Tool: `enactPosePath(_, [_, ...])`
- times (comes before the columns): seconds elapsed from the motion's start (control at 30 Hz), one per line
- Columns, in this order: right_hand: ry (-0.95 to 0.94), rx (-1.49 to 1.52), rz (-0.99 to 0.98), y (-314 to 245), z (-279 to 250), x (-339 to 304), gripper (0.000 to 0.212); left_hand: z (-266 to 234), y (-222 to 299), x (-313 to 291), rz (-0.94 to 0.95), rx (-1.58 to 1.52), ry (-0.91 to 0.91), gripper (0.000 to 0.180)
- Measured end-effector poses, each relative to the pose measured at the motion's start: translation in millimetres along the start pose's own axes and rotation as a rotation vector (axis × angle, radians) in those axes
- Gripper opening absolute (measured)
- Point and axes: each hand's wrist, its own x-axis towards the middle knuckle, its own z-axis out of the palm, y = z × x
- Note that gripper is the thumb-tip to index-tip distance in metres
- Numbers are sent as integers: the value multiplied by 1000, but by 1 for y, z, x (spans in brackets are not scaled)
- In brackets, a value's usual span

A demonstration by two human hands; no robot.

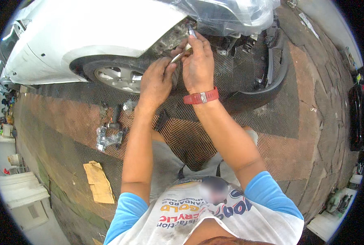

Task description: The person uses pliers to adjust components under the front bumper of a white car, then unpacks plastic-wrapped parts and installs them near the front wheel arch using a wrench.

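Both my hands are raised at the front corner of a white car (100,28), just ahead of its front wheel (118,76). My right hand (199,61) closes round a shiny metal socket wrench (191,30), whose tip points into the exposed gap behind the edge of the fender. Beside it, my left hand (157,79) has its fingers curled near the lower end of the wrench handle. Whether those fingers grip the handle is hard to make out. Where the tip meets the car is small and dark.
Clear plastic sheeting (235,16) covers the car's front. A detached black bumper (278,73) lies to the right on ribbed matting. Left of my knees are a dark power tool (116,116) and a plastic-wrapped part (107,138). Flattened cardboard (99,181) lies nearer.
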Motion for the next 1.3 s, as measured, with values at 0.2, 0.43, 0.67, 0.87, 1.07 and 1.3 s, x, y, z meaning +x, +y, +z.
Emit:
enactPosePath(0.2, [104, 94, -14, 2, 14, -6, 29, -30, 9, 15, 30, 90, -121, 26])
enactPosePath(0.43, [197, 258, -38, 10, 32, -7, 18, -51, 3, 33, 197, 260, -57, 24])
enactPosePath(0.67, [145, 515, 86, 11, 34, -4, 22, -64, 5, 39, 308, 382, 16, 21])
enactPosePath(0.87, [114, 208, 32, 9, 26, 3, 20, -39, 3, 21, 141, 127, 78, 18])
enactPosePath(1.07, [38, -1706, -501, -19, 19, -3, 39, 49, -27, -18, -171, -581, -265, 33])
enactPosePath(1.3, [22, -1388, -146, -38, 30, -12, 57, 45, -43, -42, -463, -853, -207, 42])
